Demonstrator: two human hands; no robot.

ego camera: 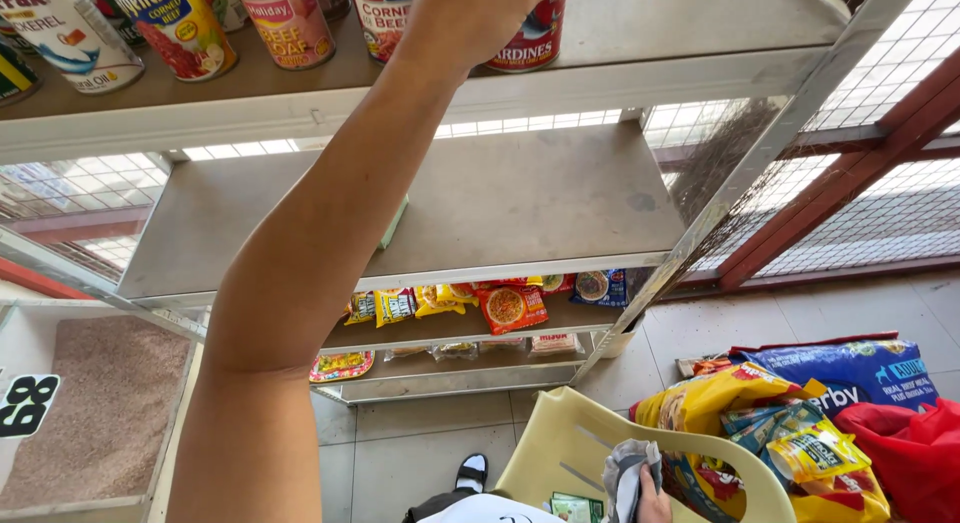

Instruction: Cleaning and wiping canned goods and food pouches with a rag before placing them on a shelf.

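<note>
1. Left hand [470,18] raised to the far top shelf [640,43], arm running up the middle of the view; it covers the upper part of a red-and-white can [530,43]. Top of the hand is cut by the frame edge, so the fingers are unseen and I cannot tell how tightly it grips.
2. That can stands upright on the top shelf, rightmost of a row. Just left of it, partly behind the wrist, another red-and-white can [380,18].
3. Further left along the same shelf: a pink-labelled can [290,23], a yellow-and-red can [180,28], a white can with a fish picture [70,38], all upright, near one another.
4. Right hand [652,498] low at the near edge, fingers curled around a crumpled grey-and-white cloth [625,478].
5. Cloth and right hand sit just at the rim of a pale yellow plastic basket [560,443].
6. Second shelf [520,203] below the cans is grey metal, carrying one small green flat object [393,226] beside the forearm.
7. Third shelf holds noodle packets [510,305] in yellow, orange and red; more packets on the lowest shelf.
8. Right of the basket, on the tiled floor [400,443]: yellow snack bags [720,398], a large blue sack [850,373], a red bag [915,453].
9. Near left: open bin of brownish grain [110,403] with a black-and-white tag.
10. Wire mesh [880,213] with red framing behind the rack, far right.
11. Sandalled foot [472,473] visible on the floor by the basket.
</note>
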